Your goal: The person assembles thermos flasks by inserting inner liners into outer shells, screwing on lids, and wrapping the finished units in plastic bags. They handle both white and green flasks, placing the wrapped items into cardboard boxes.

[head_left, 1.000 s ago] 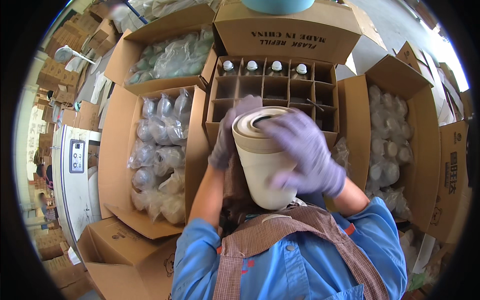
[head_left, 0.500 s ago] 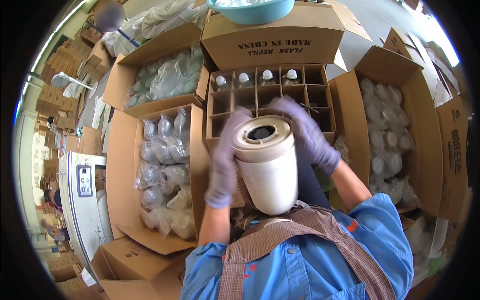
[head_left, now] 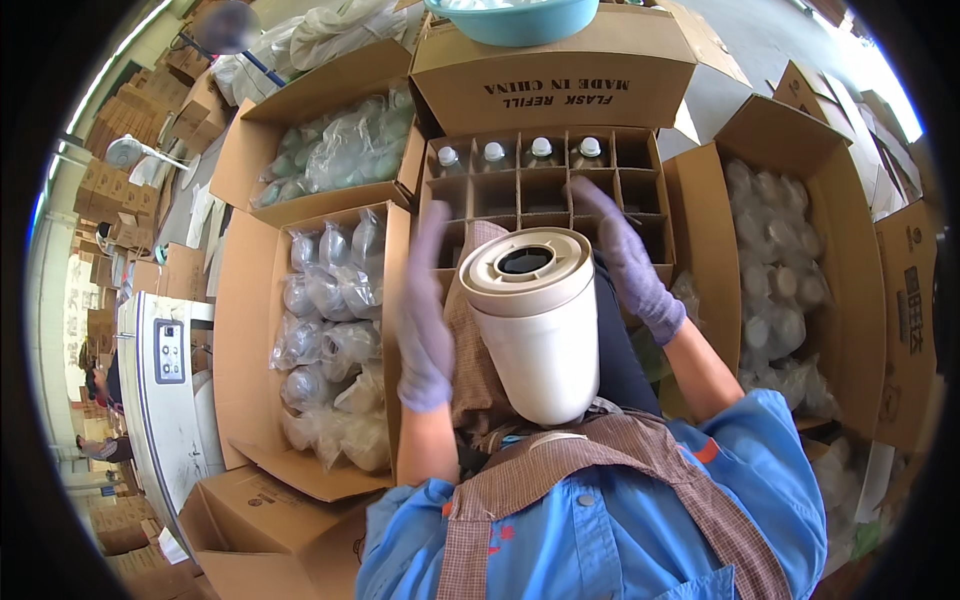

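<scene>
A white cylindrical container (head_left: 538, 350) stands on my lap, leaning toward my apron (head_left: 575, 460). Its broad cream top (head_left: 480, 275) has a round dark opening in the middle. On its left side my left hand (head_left: 426, 310), in a lilac-grey glove, is held edge-up with fingers stretched, somewhat blurred and apart from the container. My right hand (head_left: 632, 265), gloved alike, is open on the other side with its fingers pointing toward the divided carton (head_left: 545, 232). Neither hand holds anything. White-capped bottles (head_left: 541, 152) fill part of that carton's far row.
Boxes of plastic-wrapped glass pieces stand at left (head_left: 335, 290), far left (head_left: 350, 150) and right (head_left: 780, 275). Beyond the divided carton, a light-blue basin (head_left: 515, 25) rests on cardboard. A white machine with a control panel (head_left: 170, 350) is at the left.
Both hands have come off the sides of the white container and spread outward, the left to the left, the right to the right. The container stays on my lap.
</scene>
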The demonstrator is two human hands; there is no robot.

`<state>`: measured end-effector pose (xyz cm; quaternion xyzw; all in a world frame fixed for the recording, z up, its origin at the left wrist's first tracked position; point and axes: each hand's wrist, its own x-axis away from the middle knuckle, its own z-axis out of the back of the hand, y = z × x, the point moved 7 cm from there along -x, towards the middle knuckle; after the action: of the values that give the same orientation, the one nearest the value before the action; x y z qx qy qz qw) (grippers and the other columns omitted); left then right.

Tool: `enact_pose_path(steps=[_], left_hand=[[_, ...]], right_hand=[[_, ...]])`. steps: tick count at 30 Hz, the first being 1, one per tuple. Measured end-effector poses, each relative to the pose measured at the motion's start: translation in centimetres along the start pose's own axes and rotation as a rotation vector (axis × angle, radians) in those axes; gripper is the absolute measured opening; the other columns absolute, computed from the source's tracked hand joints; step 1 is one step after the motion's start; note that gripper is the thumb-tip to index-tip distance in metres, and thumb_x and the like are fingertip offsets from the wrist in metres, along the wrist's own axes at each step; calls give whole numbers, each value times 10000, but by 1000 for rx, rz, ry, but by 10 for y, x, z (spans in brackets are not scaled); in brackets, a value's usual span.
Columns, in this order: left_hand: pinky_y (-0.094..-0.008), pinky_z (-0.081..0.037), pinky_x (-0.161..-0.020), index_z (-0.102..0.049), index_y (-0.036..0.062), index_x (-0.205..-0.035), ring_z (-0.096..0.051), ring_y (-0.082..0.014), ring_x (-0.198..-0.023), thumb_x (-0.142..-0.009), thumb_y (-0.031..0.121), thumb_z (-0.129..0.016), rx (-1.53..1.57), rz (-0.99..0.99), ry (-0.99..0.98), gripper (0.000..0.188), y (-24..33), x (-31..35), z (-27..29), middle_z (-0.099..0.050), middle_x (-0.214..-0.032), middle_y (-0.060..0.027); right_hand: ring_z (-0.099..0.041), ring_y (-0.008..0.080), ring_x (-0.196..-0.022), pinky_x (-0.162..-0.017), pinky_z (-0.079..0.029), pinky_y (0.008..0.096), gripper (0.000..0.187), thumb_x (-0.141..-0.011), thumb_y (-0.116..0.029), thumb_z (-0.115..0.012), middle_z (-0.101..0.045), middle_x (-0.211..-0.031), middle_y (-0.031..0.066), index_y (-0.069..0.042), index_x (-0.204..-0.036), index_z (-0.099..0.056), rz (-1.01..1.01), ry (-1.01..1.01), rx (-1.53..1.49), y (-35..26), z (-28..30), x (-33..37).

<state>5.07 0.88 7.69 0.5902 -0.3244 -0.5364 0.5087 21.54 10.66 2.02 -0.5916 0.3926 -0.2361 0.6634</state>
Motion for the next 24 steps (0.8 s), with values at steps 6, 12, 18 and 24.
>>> enact_pose_path(steps=[6,12,18,24], left_hand=[[-376,-322,-1152,-500,-39,-1373,-455,-290,-1350,-1069,388,-346,-208,145,101,546,-90,-5,62,-468,-1467,-192],[-358,-305,-1152,-453,-39,-1408,-417,-263,-1376,-1069,369,-357,-118,135,-64,539,-86,2,42,-475,-1455,-169],[-355,-311,-1148,-551,-25,-1341,-460,-256,-1340,-1068,336,-377,-287,-170,-17,485,-3,4,15,-561,-1374,-156],[-373,-318,-1155,-488,-66,-1386,-482,-258,-1334,-1070,319,-375,-94,270,255,510,-76,-4,71,-547,-1389,-173]], right_hand=[[-449,391,-1351,-1150,-289,510,671,-933,-503,-558,-526,-1399,187,-13,-1388,-504,574,-187,287,-81,-21,19],[-450,386,-1349,-1154,-274,524,714,-943,-571,-471,-519,-1372,230,-2,-1373,-511,517,-325,410,-70,-39,25],[-496,374,-1283,-1119,-352,379,672,-914,-502,-617,-509,-1379,231,15,-1336,-540,111,-160,512,-24,-12,-12],[-515,333,-1284,-1120,-355,398,528,-901,-277,-601,-551,-1350,205,5,-1344,-543,392,-285,244,-88,-23,1]])
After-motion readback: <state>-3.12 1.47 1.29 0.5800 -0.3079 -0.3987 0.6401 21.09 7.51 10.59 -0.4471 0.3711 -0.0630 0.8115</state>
